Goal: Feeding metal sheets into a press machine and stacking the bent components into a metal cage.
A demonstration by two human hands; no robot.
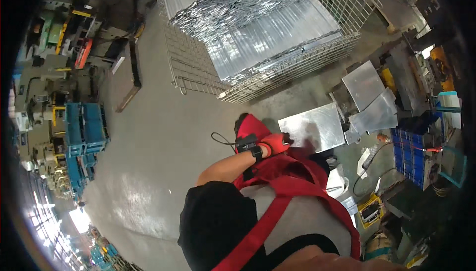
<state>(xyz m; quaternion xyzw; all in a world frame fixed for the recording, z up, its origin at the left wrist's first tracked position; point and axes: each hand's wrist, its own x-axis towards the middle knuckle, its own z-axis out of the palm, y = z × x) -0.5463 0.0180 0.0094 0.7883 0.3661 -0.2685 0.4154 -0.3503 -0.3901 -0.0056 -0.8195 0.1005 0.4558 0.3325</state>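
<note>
My left hand (276, 144), in a red glove with a dark wristband and a small black box strapped on the forearm, is closed at the near left edge of a shiny flat metal sheet (312, 126). Its fingertips are partly hidden at that edge. The sheet lies in front of my red apron (282, 187), its right edge close to a machine. A reddish reflection shows on its surface. My right hand is not visible.
Ahead stands a wire mesh cage (292, 68) stacked with many thin metal strips. More metal sheets (364, 85) lie at the right beside the machine. A blue crate (411, 157) and a yellow bin (371, 210) are on the right. Blue containers (85, 127) stand at the left.
</note>
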